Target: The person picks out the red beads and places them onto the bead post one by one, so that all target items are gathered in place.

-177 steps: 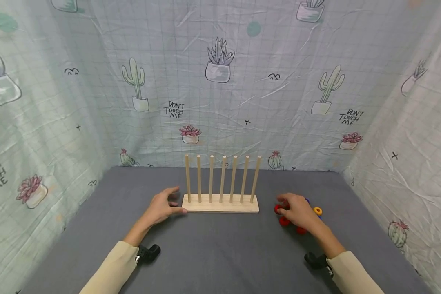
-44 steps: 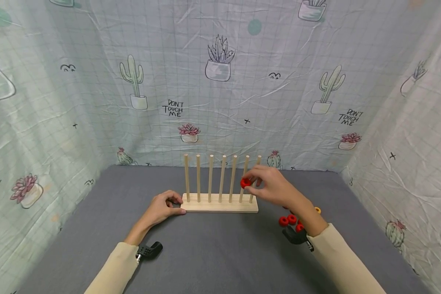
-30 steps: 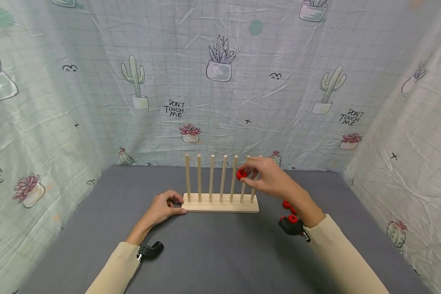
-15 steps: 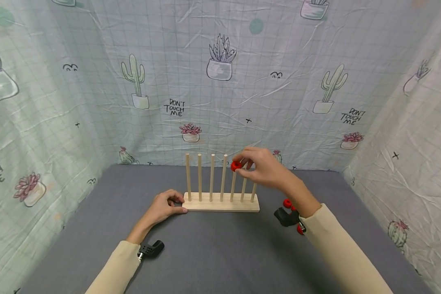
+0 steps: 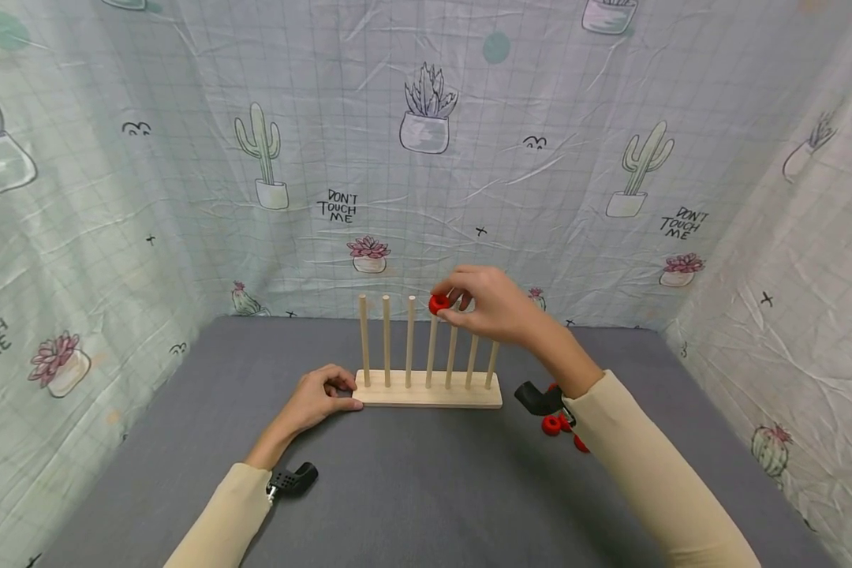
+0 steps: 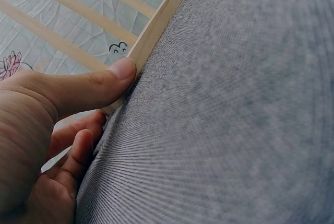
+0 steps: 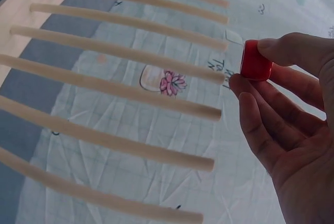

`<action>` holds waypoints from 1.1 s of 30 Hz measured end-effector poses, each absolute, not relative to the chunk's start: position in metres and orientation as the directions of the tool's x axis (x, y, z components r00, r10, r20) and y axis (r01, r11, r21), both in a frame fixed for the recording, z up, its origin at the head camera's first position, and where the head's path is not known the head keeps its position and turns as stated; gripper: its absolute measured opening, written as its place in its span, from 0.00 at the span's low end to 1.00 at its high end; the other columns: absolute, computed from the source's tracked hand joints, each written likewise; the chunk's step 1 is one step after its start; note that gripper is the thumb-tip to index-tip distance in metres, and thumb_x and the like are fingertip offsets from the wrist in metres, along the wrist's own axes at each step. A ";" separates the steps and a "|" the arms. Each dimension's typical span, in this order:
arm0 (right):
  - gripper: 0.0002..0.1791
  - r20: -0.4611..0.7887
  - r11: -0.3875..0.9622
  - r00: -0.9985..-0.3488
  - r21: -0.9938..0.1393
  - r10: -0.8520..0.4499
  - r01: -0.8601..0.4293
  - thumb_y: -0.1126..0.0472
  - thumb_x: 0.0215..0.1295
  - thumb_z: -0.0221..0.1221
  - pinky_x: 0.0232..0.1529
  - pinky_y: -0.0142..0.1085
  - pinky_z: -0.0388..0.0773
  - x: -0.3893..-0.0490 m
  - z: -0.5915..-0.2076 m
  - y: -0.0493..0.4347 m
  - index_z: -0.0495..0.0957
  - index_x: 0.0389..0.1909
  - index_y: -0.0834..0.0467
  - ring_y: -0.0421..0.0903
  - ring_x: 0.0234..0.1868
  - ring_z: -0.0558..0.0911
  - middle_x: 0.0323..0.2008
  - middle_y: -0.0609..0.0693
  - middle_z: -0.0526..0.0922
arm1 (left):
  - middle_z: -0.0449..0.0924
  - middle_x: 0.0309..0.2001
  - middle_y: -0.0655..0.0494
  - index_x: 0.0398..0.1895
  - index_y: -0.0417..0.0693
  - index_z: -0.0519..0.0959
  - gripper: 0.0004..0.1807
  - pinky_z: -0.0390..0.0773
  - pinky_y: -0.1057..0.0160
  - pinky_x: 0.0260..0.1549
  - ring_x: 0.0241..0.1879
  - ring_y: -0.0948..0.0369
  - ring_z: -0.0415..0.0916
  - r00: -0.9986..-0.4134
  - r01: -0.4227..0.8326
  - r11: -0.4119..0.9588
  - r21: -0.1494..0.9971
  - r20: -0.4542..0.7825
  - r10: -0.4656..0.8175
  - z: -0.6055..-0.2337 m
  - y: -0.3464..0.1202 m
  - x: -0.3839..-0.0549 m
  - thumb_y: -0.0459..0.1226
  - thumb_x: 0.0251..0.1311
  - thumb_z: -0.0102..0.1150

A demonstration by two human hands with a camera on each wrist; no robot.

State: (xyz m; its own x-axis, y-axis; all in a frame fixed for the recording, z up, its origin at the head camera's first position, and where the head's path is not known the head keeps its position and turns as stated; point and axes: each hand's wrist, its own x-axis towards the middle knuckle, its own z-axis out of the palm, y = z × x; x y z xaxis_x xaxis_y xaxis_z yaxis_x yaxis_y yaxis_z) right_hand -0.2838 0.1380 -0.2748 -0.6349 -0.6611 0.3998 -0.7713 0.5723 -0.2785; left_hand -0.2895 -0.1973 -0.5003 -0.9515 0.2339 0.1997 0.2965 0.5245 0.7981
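Note:
A wooden stand (image 5: 426, 398) with a row of several upright pegs sits on the grey table. At its left end my left hand (image 5: 315, 398) grips the base, the thumb (image 6: 99, 85) on the front edge and the fingers around the end. My right hand (image 5: 493, 306) pinches a red ring bead (image 5: 438, 304) between thumb and fingertips. In the head view the bead overlaps the top of the middle peg. From the right wrist, the red bead (image 7: 255, 60) shows just beyond the tips of the pegs (image 7: 167, 104), which carry no beads.
Several more red ring beads (image 5: 551, 426) lie on the table right of the stand, partly hidden behind the right wrist's black camera mount (image 5: 538, 398). A cloth printed with cacti (image 5: 426, 197) hangs behind and at both sides of the grey table (image 5: 397, 489).
My right hand has picked up a red bead from the right-hand group, then carried it leftward and up over the pegs. My left hand has closed on the stand's left end and stays there.

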 end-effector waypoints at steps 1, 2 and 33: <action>0.12 0.400 0.566 -0.630 -0.278 -0.666 -0.776 0.64 0.65 0.68 0.43 0.39 0.85 -0.285 -0.273 0.136 0.85 0.49 0.60 0.47 0.42 0.88 0.44 0.52 0.87 | 0.83 0.40 0.51 0.38 0.51 0.85 0.18 0.74 0.68 0.33 0.31 0.64 0.75 -0.952 0.296 0.525 0.798 0.200 0.232 -0.500 -0.197 -0.290 0.42 0.46 0.84; 0.12 0.399 0.565 -0.627 -0.276 -0.669 -0.778 0.64 0.65 0.68 0.43 0.39 0.85 -0.286 -0.271 0.135 0.85 0.49 0.60 0.47 0.42 0.88 0.44 0.52 0.87 | 0.83 0.40 0.51 0.38 0.51 0.85 0.18 0.74 0.68 0.33 0.31 0.64 0.75 -0.952 0.296 0.525 0.798 0.200 0.232 -0.500 -0.197 -0.290 0.42 0.46 0.84; 0.13 0.381 0.528 -0.609 -0.303 -0.695 -0.793 0.62 0.68 0.66 0.45 0.35 0.85 -0.303 -0.260 0.094 0.84 0.51 0.60 0.47 0.44 0.87 0.47 0.53 0.86 | 0.83 0.42 0.53 0.39 0.53 0.86 0.17 0.75 0.68 0.36 0.35 0.62 0.76 -0.949 0.305 0.541 0.784 0.205 0.238 -0.502 -0.197 -0.290 0.42 0.47 0.83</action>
State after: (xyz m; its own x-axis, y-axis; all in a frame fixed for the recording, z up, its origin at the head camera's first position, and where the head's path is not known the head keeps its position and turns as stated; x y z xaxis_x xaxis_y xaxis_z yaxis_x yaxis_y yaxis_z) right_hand -0.3034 0.0945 -0.2597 -0.6093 -0.6951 0.3815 -0.7929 0.5285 -0.3034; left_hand -0.2898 -0.1970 -0.5015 -0.9494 0.2380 0.2049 0.3048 0.5408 0.7840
